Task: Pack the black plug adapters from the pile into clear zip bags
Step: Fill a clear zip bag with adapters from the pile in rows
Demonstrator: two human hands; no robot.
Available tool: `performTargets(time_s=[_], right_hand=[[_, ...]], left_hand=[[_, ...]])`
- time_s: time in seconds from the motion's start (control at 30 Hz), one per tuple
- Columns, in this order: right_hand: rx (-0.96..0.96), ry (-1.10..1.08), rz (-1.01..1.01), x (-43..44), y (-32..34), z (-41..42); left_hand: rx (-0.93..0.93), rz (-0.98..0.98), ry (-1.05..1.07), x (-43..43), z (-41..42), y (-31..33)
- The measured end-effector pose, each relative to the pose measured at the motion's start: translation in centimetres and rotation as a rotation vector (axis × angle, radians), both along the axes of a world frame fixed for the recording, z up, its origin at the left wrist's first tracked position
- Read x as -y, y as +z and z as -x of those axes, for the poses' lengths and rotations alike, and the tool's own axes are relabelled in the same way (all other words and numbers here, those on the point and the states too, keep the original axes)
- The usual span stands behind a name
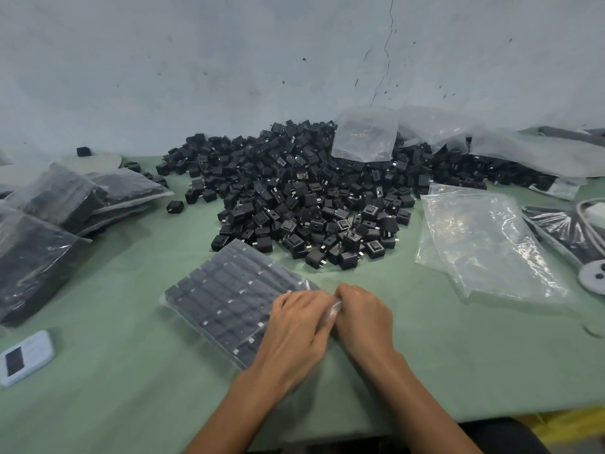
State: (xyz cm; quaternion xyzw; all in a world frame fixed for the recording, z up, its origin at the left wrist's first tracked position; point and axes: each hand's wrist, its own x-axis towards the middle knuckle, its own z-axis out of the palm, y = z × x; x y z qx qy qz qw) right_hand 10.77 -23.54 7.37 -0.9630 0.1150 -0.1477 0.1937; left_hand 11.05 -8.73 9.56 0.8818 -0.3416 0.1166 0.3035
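Observation:
A clear zip bag (229,296) lies flat on the green table, filled with neat rows of black plug adapters. My left hand (296,326) and my right hand (363,317) meet at the bag's open right end, and both pinch the plastic edge between fingers and thumb. Behind the bag a large pile of loose black plug adapters (311,198) spreads back to the wall. A stack of empty clear zip bags (484,240) lies to the right of my hands.
Several filled bags (55,221) are stacked at the left. A pale blue phone-like device (24,357) lies near the front left edge. More plastic bags (366,134) rest on the pile by the wall. A grey disc (592,276) and cable sit far right.

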Motion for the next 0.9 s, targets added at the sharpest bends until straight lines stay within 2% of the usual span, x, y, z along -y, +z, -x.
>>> performTargets(time_s=[0.1,0.17,0.27,0.33,0.4,0.47,0.53,0.67,0.73,0.83,0.9], right_hand=[[-0.049,0.004,0.009,0.6,0.2,0.0],[-0.11,0.088,-0.027,1.2,1.0,0.2],[-0.319,0.313,-0.201,3.7,3.6,0.6],[-0.419,0.388,-0.327,5.8,5.2,0.2],[-0.338,0.337,-0.38,7.4,6.2,-1.4],[-0.134,0.197,-0.268,7.8,6.6,-4.1],[-0.021,0.082,-0.125,7.3,6.5,-6.6],[-0.126,0.057,-0.063,6.7,4.8,-9.7],[-0.127,0.039,-0.043,6.6,4.3,-10.0],[-0.004,0.028,-0.133,6.5,4.6,-8.7],[0.084,0.018,-0.34,6.4,5.2,-6.4]], left_hand=[[-0.005,0.021,0.014,0.1,0.2,-0.2],[-0.017,0.032,0.011,0.0,0.2,-0.1],[-0.023,0.035,0.0,0.0,0.1,-0.1],[-0.034,0.027,0.011,0.0,0.1,-0.2],[-0.042,0.01,0.039,0.1,0.2,-0.2],[-0.048,-0.029,0.05,0.2,0.4,0.0],[-0.067,-0.077,0.04,0.2,0.8,0.2],[-0.137,-0.131,0.029,-0.2,2.3,0.6],[-0.109,-0.142,0.033,-0.9,3.4,0.5],[-0.04,-0.054,0.098,-3.0,5.1,0.1],[0.066,-0.015,0.187,-4.5,5.9,-0.7]])
